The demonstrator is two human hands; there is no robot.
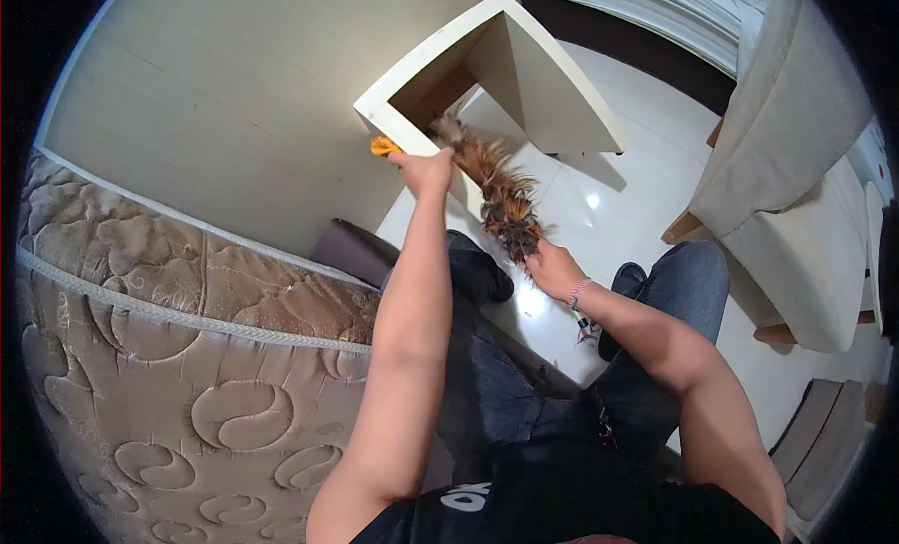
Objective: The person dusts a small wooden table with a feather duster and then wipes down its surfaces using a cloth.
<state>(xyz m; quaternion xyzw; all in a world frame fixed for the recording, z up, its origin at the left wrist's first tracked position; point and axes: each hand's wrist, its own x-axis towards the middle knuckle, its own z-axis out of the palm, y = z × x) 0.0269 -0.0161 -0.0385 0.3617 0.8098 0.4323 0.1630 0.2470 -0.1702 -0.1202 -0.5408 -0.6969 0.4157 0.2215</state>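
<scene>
A brown feather duster [501, 183] stretches from my right hand up to the opening of a white bedside unit [562, 90]. My right hand [554, 268], with a bracelet at the wrist, is closed round the duster's lower end. My left hand [428, 172] is closed on an orange cloth [385, 147], which sticks out at its left side near the unit's front edge. The duster's feathery tip lies just right of my left hand, at the unit's opening.
A patterned brown mattress [234, 422] fills the left side, below a beige panel [234, 104]. On the right stands a beige covered chair [796, 226] with wooden legs. Glossy white floor tiles [599, 202] lie between. My knees are below my hands.
</scene>
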